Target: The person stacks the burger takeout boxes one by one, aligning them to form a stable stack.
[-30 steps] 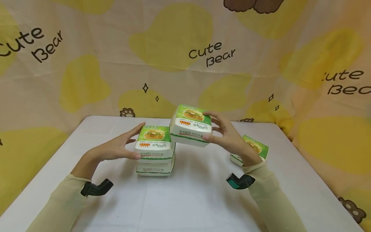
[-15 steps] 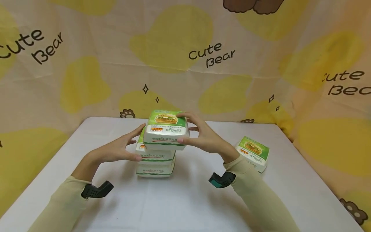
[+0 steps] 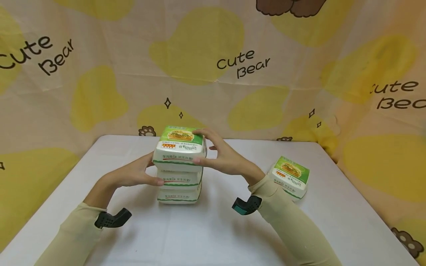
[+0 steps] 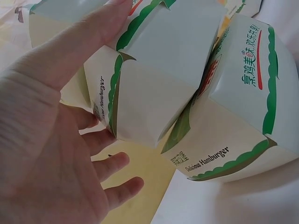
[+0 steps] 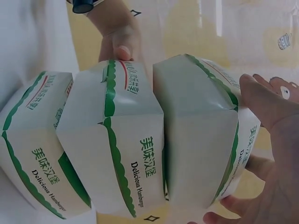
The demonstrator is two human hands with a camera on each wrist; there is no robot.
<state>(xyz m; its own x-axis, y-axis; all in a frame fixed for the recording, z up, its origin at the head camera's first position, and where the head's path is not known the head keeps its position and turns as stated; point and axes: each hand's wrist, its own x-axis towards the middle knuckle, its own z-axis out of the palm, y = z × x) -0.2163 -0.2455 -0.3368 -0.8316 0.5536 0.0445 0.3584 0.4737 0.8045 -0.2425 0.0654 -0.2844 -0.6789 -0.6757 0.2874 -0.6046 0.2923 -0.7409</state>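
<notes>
Three white and green hamburger boxes form a stack left of centre in the head view. My right hand (image 3: 226,157) grips the top box (image 3: 179,149) by its right side, thumb at the front and fingers over the upper edge. That box lies over the middle box (image 3: 183,179), shifted slightly left of it. My left hand (image 3: 133,173) holds the middle box by its left side, the thumb at its front corner. The bottom box (image 3: 178,197) rests on the table. In the right wrist view a narrow gap shows between top box (image 5: 201,130) and middle box (image 5: 112,121).
Another hamburger box (image 3: 290,175) stands turned at an angle on the white table (image 3: 199,236), by my right forearm. A yellow-patterned cloth (image 3: 199,44) with "Cute Bear" lettering hangs behind the table. Dark wrist cameras (image 3: 113,218) sit on both sleeves.
My right hand has carried its hamburger box leftward from beside the stack to the top of the middle box. My left hand has stayed at the stack.
</notes>
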